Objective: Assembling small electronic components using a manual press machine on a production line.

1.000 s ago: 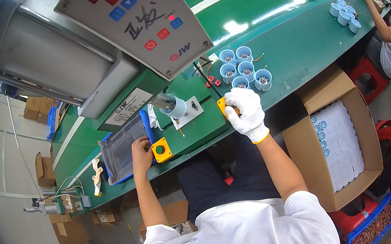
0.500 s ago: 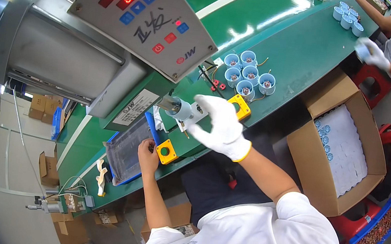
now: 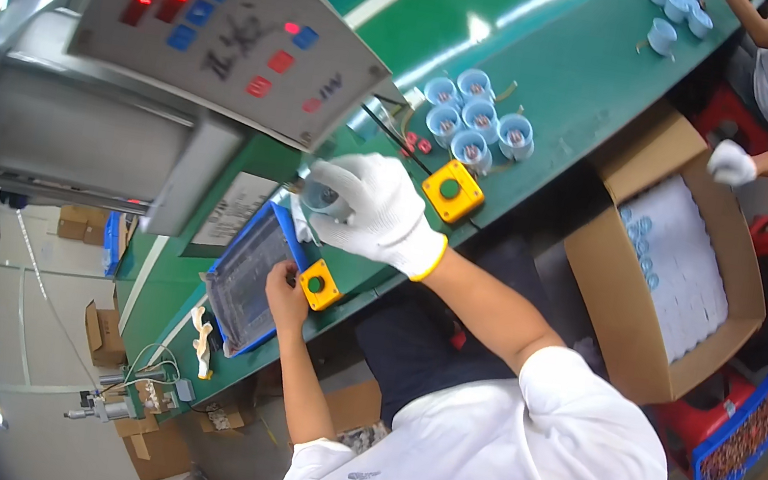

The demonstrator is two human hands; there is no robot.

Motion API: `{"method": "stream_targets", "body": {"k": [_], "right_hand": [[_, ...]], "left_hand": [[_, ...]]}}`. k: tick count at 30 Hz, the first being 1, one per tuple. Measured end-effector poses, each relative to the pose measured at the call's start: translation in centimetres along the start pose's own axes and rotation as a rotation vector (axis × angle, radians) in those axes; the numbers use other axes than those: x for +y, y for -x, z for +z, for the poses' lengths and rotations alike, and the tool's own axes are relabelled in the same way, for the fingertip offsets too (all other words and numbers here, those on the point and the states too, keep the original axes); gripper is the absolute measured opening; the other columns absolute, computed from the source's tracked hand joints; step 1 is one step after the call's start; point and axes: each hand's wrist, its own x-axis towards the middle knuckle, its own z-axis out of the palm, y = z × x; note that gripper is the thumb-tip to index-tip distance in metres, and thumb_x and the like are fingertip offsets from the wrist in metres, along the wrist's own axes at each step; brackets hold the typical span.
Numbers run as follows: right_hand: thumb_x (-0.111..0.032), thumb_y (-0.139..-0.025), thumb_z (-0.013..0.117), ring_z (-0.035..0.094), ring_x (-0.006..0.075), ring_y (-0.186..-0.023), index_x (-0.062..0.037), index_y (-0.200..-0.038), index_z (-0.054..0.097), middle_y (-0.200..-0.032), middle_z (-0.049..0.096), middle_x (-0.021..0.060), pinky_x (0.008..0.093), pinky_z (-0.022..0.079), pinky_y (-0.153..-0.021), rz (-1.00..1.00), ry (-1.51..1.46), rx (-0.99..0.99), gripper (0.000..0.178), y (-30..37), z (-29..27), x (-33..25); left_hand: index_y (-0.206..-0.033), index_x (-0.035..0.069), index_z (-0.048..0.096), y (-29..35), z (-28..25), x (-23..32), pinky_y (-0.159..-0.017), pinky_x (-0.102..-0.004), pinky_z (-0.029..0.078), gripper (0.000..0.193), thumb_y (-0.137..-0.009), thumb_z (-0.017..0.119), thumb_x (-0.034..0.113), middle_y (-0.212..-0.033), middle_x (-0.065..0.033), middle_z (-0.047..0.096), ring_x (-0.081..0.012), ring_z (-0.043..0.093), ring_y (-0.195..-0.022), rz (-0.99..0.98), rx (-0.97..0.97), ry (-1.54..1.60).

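Note:
My right hand [image 3: 370,213], in a white knit glove with a yellow cuff, is closed round a light blue plastic cup-shaped housing [image 3: 321,196] under the press. The glove covers part of the housing, and the press's lower tooling is hidden behind it. My bare left hand [image 3: 286,295] rests with curled fingers beside a yellow button box [image 3: 320,285] with a green button, at the edge of a blue-rimmed tray [image 3: 264,323]. Nothing shows in the left fingers. A second yellow button box [image 3: 453,191] stands to the right of the gloved hand.
A press [image 3: 92,132] with a control panel [image 3: 235,39] fills the upper left. Several blue housings [image 3: 478,115] with wires stand on the green bench [image 3: 564,98], near small red parts [image 3: 416,144]. An open carton [image 3: 621,345] stands at right; a co-worker's gloved hand [image 3: 733,165] is beyond it.
My right hand has closed round the housing, having been spread beside it. My left hand stays by the button box. A co-worker's hand has let go of a blue piece. The view has shifted.

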Motion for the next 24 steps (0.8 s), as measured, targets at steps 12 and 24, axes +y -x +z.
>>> {"method": "stream_targets", "body": {"k": [12,24], "right_hand": [[-0.036,-0.101,0.069,0.076,0.0400,-0.116,-0.0079,-0.128,0.078,-0.120,0.081,0.0194,0.0484,0.059,-0.105,0.513,0.705,-0.484,0.040,-13.3,-9.1,19.5],[-0.027,-0.096,0.075,0.072,0.0382,-0.126,-0.0051,-0.119,0.079,-0.132,0.077,0.0193,0.0463,0.057,-0.110,0.272,0.414,-0.390,0.032,-3.1,-20.5,14.2]], "left_hand": [[-0.110,-0.002,0.074,0.9,-0.9,0.4,-0.087,-0.0442,0.057,0.015,-0.096,0.077,0.004,-0.104,-0.0183,0.074,-0.0359,0.071,-0.096,-0.112,0.010,-0.013],[-0.111,-0.001,0.075,0.6,0.9,-1.2,-0.086,-0.0445,0.057,0.016,-0.096,0.077,0.004,-0.104,-0.0189,0.073,-0.0360,0.071,-0.098,0.031,0.075,-0.074]]}}
